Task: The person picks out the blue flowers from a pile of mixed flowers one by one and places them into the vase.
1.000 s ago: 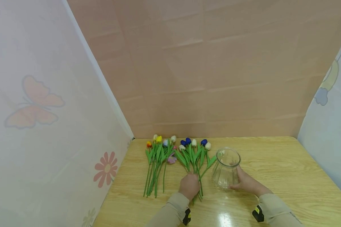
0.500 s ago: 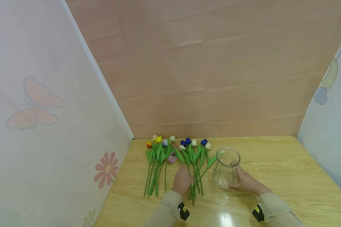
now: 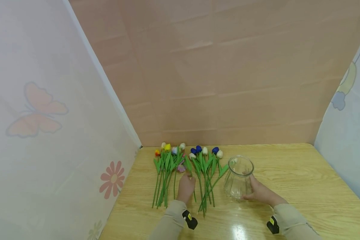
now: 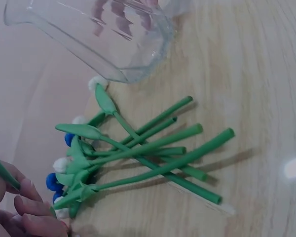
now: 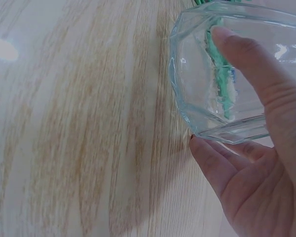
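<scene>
My left hand (image 3: 186,188) is between two groups of artificial tulips, its fingers curled on a green flower stem (image 4: 4,170). Which bloom tops that stem I cannot tell. Just right of it lie blue and white tulips (image 3: 204,166), their stems (image 4: 163,163) crossing on the table. To the left lies a second group with yellow, white and orange-red tulips (image 3: 167,166) and a purple flower (image 3: 181,167). My right hand (image 3: 261,191) grips the lower side of an upright clear glass vase (image 3: 239,180), thumb (image 5: 251,59) on one side and fingers on the other.
The wooden table (image 3: 288,173) has its back edge against a brown cloth wall (image 3: 216,83). A pale printed panel (image 3: 63,160) borders the left side, another panel (image 3: 351,133) the right. Each wrist wears a black camera (image 3: 190,220).
My left hand has let go of the blue and white tulips' stems and moved left, taking hold of a stem between the groups. The right hand and vase stay in place.
</scene>
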### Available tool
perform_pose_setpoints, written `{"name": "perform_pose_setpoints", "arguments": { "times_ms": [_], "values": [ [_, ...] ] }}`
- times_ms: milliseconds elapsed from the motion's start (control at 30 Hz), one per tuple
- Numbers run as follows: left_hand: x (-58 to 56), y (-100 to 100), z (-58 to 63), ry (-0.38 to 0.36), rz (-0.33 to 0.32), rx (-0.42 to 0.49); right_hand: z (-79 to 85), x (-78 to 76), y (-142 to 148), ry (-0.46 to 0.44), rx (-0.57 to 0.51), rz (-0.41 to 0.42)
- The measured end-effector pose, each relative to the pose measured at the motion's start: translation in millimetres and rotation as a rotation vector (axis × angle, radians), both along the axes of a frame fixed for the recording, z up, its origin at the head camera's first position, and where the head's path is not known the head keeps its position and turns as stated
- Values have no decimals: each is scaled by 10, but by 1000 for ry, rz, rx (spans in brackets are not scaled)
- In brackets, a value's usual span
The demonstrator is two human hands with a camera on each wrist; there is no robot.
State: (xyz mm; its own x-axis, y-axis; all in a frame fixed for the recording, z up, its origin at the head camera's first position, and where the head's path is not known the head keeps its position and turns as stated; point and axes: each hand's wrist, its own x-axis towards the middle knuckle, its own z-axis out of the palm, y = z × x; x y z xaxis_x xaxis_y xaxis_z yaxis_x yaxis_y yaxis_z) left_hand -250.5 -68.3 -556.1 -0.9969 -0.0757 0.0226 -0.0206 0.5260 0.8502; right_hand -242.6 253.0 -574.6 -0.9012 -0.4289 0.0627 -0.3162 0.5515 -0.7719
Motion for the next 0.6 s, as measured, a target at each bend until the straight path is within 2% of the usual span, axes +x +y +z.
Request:
{"name": "perform_pose_setpoints", "arguments": {
  "times_ms": [133,300,400,467,600],
  "values": [
    [-2,19,93,-8,14,44,-1,-3,1,5,4,1],
    [-25,7,216,45,29,95,-17,-11,3,16,0,0],
    [-68,-42,261,142,40,126,-17,-14,4,18,0,-4],
    [-97,-93,284,239,54,128,-13,-14,3,19,2,-6],
    [-169,-254,257,419,116,52,-15,-11,-5,18,1,-6]
  ]
}}
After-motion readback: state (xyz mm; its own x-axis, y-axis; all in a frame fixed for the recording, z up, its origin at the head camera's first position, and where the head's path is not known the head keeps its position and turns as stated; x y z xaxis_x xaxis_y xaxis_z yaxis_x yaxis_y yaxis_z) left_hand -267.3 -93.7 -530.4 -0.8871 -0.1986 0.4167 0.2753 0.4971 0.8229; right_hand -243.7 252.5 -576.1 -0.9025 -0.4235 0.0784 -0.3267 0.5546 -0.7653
